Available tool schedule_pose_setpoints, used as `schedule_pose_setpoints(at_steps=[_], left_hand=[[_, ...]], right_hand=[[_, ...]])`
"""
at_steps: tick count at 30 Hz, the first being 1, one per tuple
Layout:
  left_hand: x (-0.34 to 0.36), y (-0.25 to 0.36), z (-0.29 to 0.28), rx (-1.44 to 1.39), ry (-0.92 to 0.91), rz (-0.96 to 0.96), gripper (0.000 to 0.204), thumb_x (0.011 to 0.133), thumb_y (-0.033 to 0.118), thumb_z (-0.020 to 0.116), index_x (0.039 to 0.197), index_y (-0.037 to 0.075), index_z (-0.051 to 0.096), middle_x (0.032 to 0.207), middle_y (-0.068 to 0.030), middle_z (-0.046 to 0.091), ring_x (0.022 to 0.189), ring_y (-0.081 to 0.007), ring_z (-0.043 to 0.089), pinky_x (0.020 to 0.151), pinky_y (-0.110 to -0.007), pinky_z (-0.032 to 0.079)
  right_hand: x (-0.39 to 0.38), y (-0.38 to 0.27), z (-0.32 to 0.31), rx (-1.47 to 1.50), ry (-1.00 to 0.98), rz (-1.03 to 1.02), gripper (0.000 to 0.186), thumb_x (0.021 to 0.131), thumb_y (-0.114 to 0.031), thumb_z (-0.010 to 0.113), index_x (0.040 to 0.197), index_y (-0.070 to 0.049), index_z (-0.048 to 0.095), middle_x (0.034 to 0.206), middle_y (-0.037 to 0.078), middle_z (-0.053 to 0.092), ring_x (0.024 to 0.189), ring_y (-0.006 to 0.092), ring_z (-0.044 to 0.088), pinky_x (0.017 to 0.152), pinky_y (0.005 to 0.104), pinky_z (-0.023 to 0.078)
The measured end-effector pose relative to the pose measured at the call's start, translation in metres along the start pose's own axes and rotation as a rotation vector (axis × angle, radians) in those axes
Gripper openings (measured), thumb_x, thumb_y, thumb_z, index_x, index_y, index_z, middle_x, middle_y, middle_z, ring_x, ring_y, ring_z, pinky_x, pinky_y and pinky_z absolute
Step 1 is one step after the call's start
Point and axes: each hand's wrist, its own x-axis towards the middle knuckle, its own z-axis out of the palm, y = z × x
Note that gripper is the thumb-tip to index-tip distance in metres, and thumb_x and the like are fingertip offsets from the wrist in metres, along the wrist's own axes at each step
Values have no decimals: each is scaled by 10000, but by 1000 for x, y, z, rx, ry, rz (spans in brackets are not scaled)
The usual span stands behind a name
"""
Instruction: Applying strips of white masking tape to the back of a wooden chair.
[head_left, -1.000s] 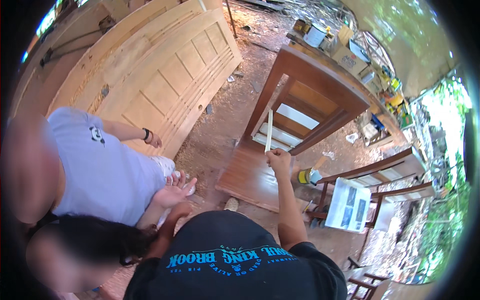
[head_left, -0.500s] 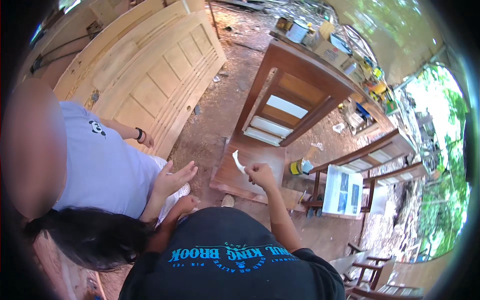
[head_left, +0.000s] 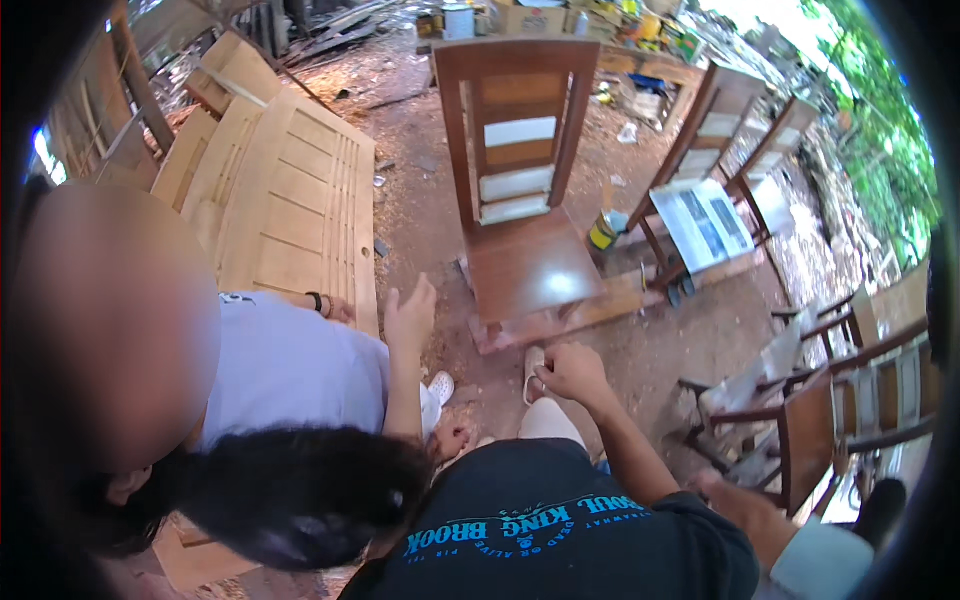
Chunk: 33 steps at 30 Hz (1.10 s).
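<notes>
My right hand [head_left: 570,370] is closed, fingertips pinched, in front of my pale sandal; whatever it may hold is not clear. My left hand [head_left: 448,440] is low beside my black T-shirt [head_left: 540,540], fingers curled and partly hidden. Close on my left, a person in a lavender shirt [head_left: 290,380] raises an open hand [head_left: 410,310]; dark long hair [head_left: 300,490] is below. Beyond my right hand stands a varnished wooden chair [head_left: 530,260] with pale strips across its back panel, on a low wooden board [head_left: 630,290].
Unfinished panelled doors [head_left: 290,200] lean at left. More chairs [head_left: 710,130] stand right, one seat under newspaper [head_left: 700,225], others at lower right [head_left: 840,410]. A yellow can [head_left: 605,230] is between chairs. A cluttered bench [head_left: 620,55] is behind. Another person's arm [head_left: 760,530] enters lower right.
The view has swung, showing more chairs at right. My right hand has drawn back from the chair; the pale strip it held is no longer clearly visible. The neighbour's hand is raised higher.
</notes>
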Motion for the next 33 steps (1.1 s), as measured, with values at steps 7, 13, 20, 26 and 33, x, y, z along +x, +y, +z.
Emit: schedule_pose_setpoints(at_steps=[7,13,20,26,33], left_hand=[[-58,42,6,-107,-185,97,296,961,241,591,1035,-30,681,897,-95,718,774,-175,688,710,-333,546],[-61,58,37,-36,-280,103,312,953,237,601,1102,-30,662,946,-94,711,796,-181,687,699,-317,541],[-71,19,65,146,-421,115,295,983,291,582,1046,13,659,905,-79,697,745,-146,681,608,-291,517],[-140,13,102,253,-415,198,298,942,259,608,993,-13,719,832,-86,717,673,-147,664,580,-301,520],[-204,-24,178,252,-599,237,235,933,215,603,937,14,724,815,-80,708,686,-163,664,604,-323,530]], right_hand=[[-112,-25,-1,-15,3,139,270,815,-336,648,803,-82,742,821,182,718,795,382,701,731,495,564],[-205,-35,-1,65,-4,126,308,825,-376,681,785,-71,707,779,176,701,740,393,674,668,503,524],[-337,-64,34,237,252,138,254,799,-301,688,742,-54,671,722,185,669,682,409,648,612,505,502],[-462,-98,66,284,339,343,255,787,-272,722,722,-42,632,718,166,634,721,389,626,638,489,474],[-589,-134,115,215,487,578,250,779,-231,739,707,-29,611,737,151,607,754,362,608,671,465,466]])
